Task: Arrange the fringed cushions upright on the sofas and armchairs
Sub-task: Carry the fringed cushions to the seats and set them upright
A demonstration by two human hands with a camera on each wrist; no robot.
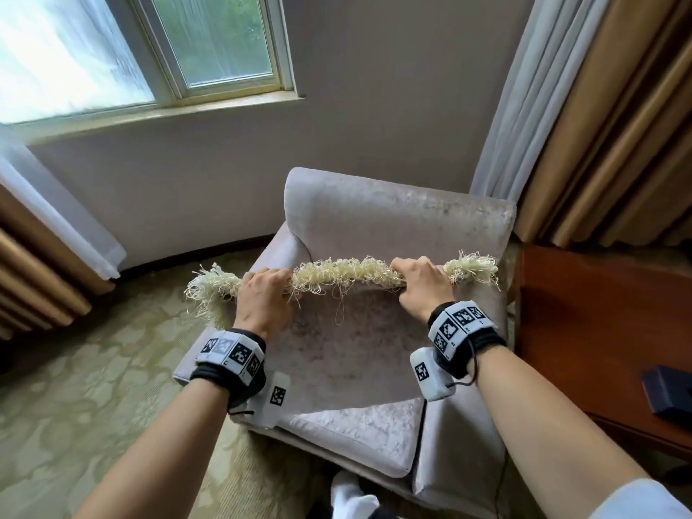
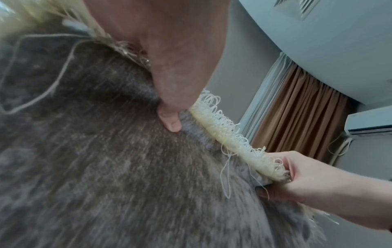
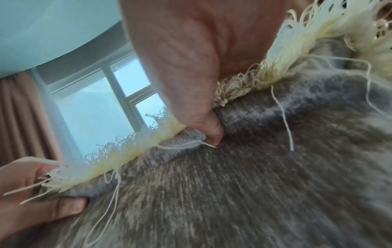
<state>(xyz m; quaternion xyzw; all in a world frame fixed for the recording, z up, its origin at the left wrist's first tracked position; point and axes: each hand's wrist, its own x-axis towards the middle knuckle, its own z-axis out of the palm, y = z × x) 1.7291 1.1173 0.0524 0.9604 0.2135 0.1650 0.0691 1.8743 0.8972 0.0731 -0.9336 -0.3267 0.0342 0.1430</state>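
Observation:
A grey-brown velvet cushion (image 1: 348,342) with a cream fringe (image 1: 337,273) hangs upright over the seat of a pale grey armchair (image 1: 393,215). My left hand (image 1: 262,290) grips its top edge near the left corner. My right hand (image 1: 421,280) grips the same edge near the right corner. In the left wrist view my thumb (image 2: 169,122) presses the cushion fabric (image 2: 106,151) below the fringe, and the right hand (image 2: 301,177) shows further along. The right wrist view has my thumb (image 3: 210,132) dug into the velvet (image 3: 254,167) beside the fringe (image 3: 131,147).
The armchair stands in a corner under a window (image 1: 149,50), with curtains (image 1: 599,125) on its right and more curtains (image 1: 45,249) on the left. A dark wooden table (image 1: 599,331) with a dark blue box (image 1: 670,393) adjoins the chair's right arm. Patterned carpet (image 1: 93,387) lies to the left.

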